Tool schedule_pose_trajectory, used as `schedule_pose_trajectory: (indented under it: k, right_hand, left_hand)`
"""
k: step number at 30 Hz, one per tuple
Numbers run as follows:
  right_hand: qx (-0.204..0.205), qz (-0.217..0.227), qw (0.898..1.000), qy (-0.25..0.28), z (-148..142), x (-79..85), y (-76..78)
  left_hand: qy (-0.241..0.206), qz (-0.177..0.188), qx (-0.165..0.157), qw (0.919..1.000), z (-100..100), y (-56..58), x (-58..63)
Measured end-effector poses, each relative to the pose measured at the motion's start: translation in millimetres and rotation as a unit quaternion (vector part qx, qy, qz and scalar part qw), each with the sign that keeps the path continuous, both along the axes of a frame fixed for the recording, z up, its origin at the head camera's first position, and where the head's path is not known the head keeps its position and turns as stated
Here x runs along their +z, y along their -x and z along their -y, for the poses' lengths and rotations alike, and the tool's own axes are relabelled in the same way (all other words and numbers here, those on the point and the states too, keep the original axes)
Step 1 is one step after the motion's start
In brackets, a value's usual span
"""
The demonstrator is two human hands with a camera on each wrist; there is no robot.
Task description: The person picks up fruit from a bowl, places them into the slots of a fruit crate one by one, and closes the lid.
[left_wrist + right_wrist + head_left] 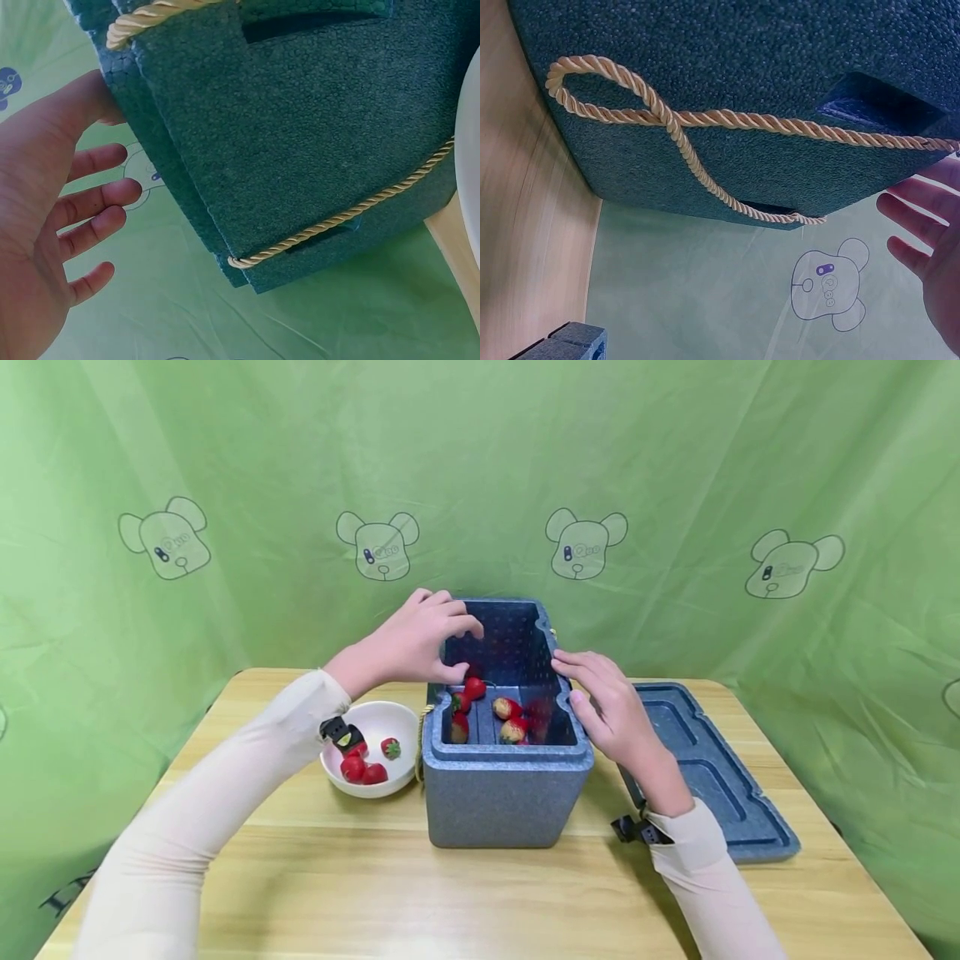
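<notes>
My left hand (411,639) hovers over the left rim of a grey-blue foam box (502,810), fingers loosely bent and apart, nothing between them. Just below its thumb, a red strawberry (474,687) is inside the box. Other strawberries (506,707) lie on the box floor, some with pale ends. My right hand (611,714) rests its extended fingers on the box's right rim. Left of the box, a white bowl (401,718) contains several strawberries (375,773), partly hidden by the wrist camera. In the left wrist view, the left hand's fingers (101,199) are spread beside the box edge.
The box's foam lid (731,785) lies on the wooden table (337,885) to the right. Gold rope (727,118) loops along the box's sides. A green curtain (480,468) with mouse-like heads hangs behind the table.
</notes>
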State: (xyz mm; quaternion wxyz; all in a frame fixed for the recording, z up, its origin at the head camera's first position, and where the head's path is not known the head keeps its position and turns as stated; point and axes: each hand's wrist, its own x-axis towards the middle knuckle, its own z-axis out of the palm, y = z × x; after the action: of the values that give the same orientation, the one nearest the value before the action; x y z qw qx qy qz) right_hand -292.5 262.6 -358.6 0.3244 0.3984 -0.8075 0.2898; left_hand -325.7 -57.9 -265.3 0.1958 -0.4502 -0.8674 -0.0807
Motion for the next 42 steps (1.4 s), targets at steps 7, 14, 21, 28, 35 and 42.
schedule_pose_trajectory:
  k: [7,14,21,28,35,42]
  right_hand:
    - [0.000,-0.001,1.000,0.001,0,-0.5,0.7]
    - [0.002,-0.003,1.000,0.003,1,-1.0,1.7]
    - [0.008,-0.002,1.000,0.002,0,-0.2,2.4]
    - [0.010,0.000,1.000,0.006,1,-0.5,2.2]
    - [0.010,0.002,1.000,0.012,1,-1.1,1.3]
    - [0.009,0.001,1.000,0.008,1,-1.4,2.7]
  left_hand:
    - [-0.019,0.016,0.017,0.9995,7,-1.9,3.1]
    - [-0.049,0.010,0.024,0.9985,22,0.1,-2.0]
    - [-0.064,0.027,0.043,0.9967,40,-0.4,-12.0]
    - [-0.039,0.049,0.059,0.9963,57,-1.5,-27.5]
    - [0.008,0.066,0.062,0.9959,71,-1.8,-51.3]
    - [0.076,0.134,0.061,0.9862,78,-8.1,-72.3]
